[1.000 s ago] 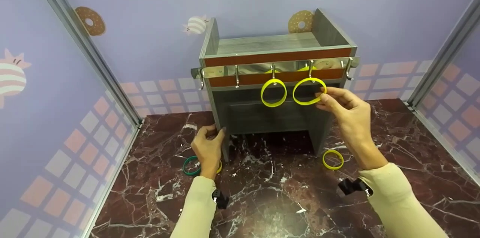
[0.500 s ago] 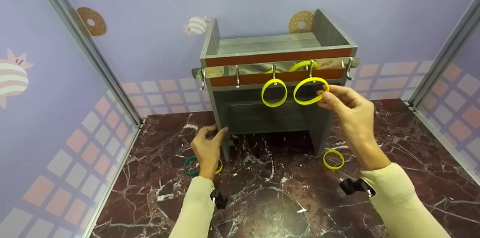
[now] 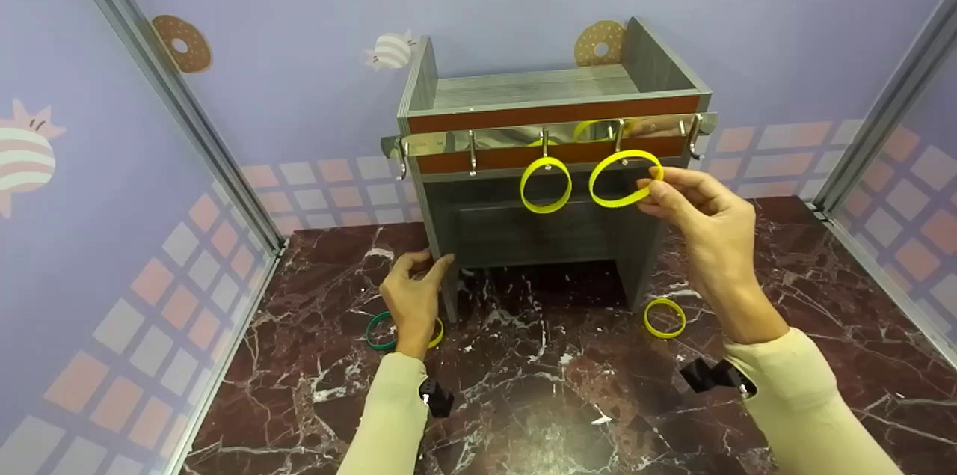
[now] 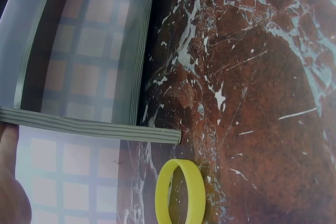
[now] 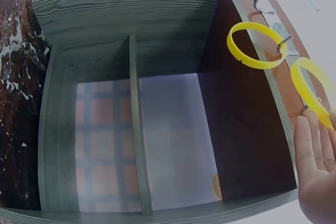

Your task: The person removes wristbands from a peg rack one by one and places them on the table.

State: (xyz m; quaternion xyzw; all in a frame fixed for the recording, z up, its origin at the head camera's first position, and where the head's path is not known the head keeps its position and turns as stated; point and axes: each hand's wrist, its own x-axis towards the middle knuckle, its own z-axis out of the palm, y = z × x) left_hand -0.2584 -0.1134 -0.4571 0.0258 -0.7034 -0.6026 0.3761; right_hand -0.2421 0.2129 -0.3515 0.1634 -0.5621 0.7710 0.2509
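Observation:
My right hand [image 3: 710,236] pinches the right side of a yellow silicone wristband [image 3: 611,204] between thumb and fingers. That band sits in front of the hook rail [image 3: 514,137], overlapping the lower end of a hook [image 3: 620,134] in the head view. Another yellow wristband [image 3: 525,198] hangs from the middle hook, as the right wrist view also shows. My left hand [image 3: 413,303] grips the left side panel [image 3: 444,265] of a small grey wooden shelf unit, thumb on the near side. Its other fingers are partly hidden behind the panel.
On the dark red marble-patterned tabletop [image 3: 523,400] lie a yellow wristband [image 3: 647,327] at right, and a green wristband [image 3: 371,340] and another yellow one [image 4: 197,192] near the left hand. Patterned lilac walls [image 3: 299,86] enclose the back and sides.
My right hand has shifted slightly right with its yellow wristband, which now tilts more, its right side higher. The left hand and the hanging band stay in place.

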